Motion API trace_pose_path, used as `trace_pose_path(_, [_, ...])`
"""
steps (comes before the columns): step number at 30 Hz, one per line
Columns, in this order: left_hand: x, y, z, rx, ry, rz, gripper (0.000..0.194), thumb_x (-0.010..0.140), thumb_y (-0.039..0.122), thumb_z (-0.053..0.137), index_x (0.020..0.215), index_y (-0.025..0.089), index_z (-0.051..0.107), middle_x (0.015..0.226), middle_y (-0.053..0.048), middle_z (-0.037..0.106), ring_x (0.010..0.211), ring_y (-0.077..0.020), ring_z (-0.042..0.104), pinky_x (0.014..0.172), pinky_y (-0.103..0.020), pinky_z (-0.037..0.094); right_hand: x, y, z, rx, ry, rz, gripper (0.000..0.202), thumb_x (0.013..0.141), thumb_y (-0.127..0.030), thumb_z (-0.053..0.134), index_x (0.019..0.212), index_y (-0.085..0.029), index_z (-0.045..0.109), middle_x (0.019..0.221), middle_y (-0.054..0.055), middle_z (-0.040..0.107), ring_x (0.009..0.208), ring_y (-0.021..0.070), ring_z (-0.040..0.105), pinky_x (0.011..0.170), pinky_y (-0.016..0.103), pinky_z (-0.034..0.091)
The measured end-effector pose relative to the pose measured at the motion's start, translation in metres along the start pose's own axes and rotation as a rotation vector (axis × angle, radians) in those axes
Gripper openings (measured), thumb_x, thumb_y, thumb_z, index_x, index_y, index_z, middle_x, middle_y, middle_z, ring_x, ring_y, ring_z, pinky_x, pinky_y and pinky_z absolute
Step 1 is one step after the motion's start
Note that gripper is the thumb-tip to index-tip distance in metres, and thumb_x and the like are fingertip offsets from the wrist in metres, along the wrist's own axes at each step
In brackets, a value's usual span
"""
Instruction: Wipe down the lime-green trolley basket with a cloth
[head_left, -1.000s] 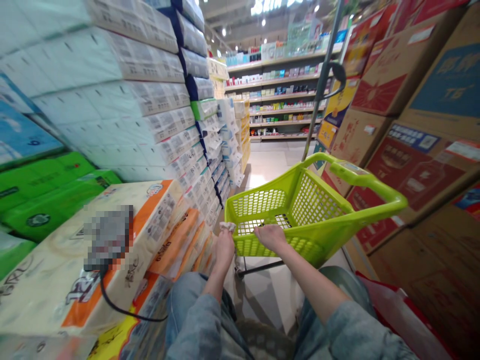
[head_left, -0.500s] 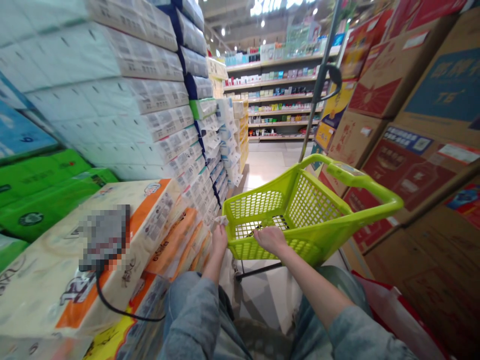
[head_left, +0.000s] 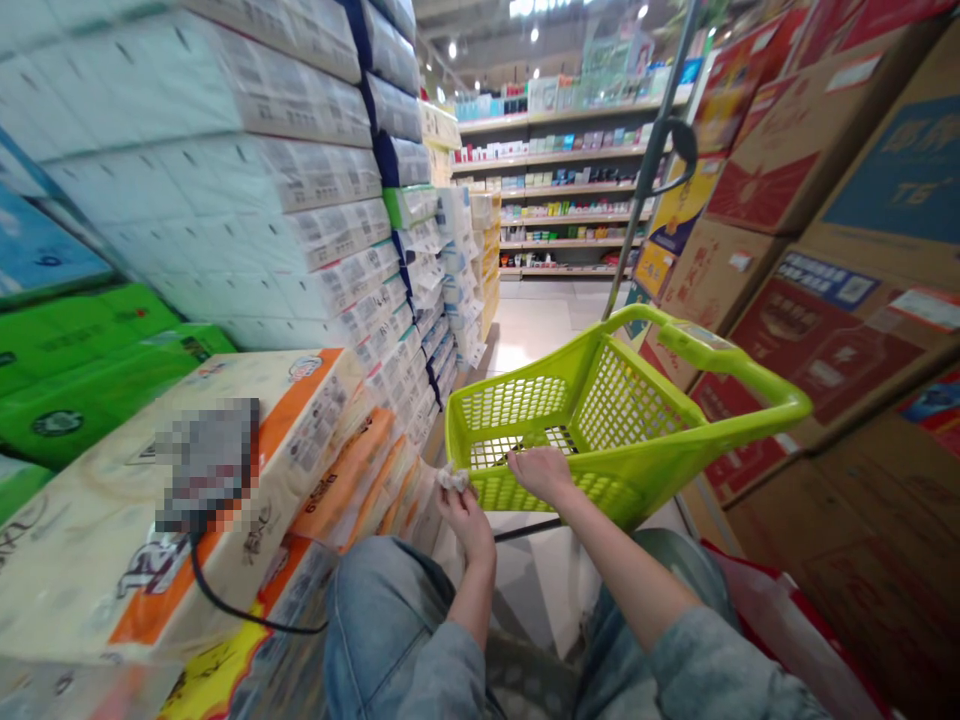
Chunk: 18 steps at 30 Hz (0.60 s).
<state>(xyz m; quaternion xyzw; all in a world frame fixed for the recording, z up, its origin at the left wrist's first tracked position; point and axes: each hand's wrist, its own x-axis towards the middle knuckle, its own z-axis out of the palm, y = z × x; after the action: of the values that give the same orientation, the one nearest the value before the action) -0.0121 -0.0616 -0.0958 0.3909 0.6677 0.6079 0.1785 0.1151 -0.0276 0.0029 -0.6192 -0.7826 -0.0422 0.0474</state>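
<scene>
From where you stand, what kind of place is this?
Most likely a supermarket aisle: stacked tissue packs on one side, cardboard cartons on the other, stocked shelves ahead, and a green shopping basket.

In a shop aisle, a person's right hand (head_left: 541, 472) grips the near rim of a lime-green shopping cart (head_left: 637, 420), while the left hand (head_left: 466, 508) holds a small crumpled white cloth (head_left: 452, 479) against the cart's near left corner. Stacked packs of tissue paper (head_left: 247, 200) rise along the left, with an orange-and-cream pack (head_left: 300, 430) lowest and nearest; cardboard boxes (head_left: 825, 200) line the right, and stocked shelves (head_left: 555, 190) stand at the far end
</scene>
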Motion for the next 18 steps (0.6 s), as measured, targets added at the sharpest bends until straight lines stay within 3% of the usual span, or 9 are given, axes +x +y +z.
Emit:
trace_pose_path(3, [0.001,-0.012,0.006,0.050,0.072,0.008,0.034,0.085,0.031,0.041,0.106,0.011,0.058,0.114,-0.017,0.046,0.111,-0.0247,0.046,0.099,-0.036,0.034,0.000,0.000,0.002,-0.001,0.019,0.000,0.059,0.093,-0.034,0.021,0.073,-0.013,0.072,0.071,0.013,0.070,0.070,0.0204,0.066,0.063,0.027,0.044])
trace_pose_path(11, [0.004,-0.017,0.013,0.073,0.017,0.056,0.030,0.084,0.027,0.037,0.099,0.012,0.059,0.105,-0.015,0.051,0.107,-0.0250,0.048,0.096,-0.038,0.037,0.006,0.003,0.009,0.011,0.054,0.004,0.056,0.093,-0.033,0.024,0.073,-0.012,0.072,0.069,0.014,0.069,0.070,0.0198,0.066,0.063,0.026,0.043])
trace_pose_path(15, [-0.006,-0.031,0.016,0.005,-0.060,-0.074,0.021,0.080,0.025,0.042,0.087,0.015,0.058,0.099,-0.013,0.056,0.099,-0.0232,0.052,0.091,-0.036,0.039,0.008,0.003,0.009,0.019,0.044,0.015,0.056,0.093,-0.034,0.024,0.072,-0.012,0.072,0.069,0.014,0.069,0.070,0.0189,0.066,0.064,0.026,0.043])
trace_pose_path(18, [-0.009,-0.049,0.016,-0.091,-0.165,-0.198,0.013,0.076,0.024,0.047,0.074,0.015,0.057,0.081,-0.008,0.059,0.078,-0.0184,0.057,0.077,-0.031,0.045,0.008,0.003,0.009,0.022,0.044,0.009,0.057,0.093,-0.034,0.023,0.073,-0.011,0.072,0.070,0.015,0.069,0.070,0.0190,0.066,0.064,0.026,0.043])
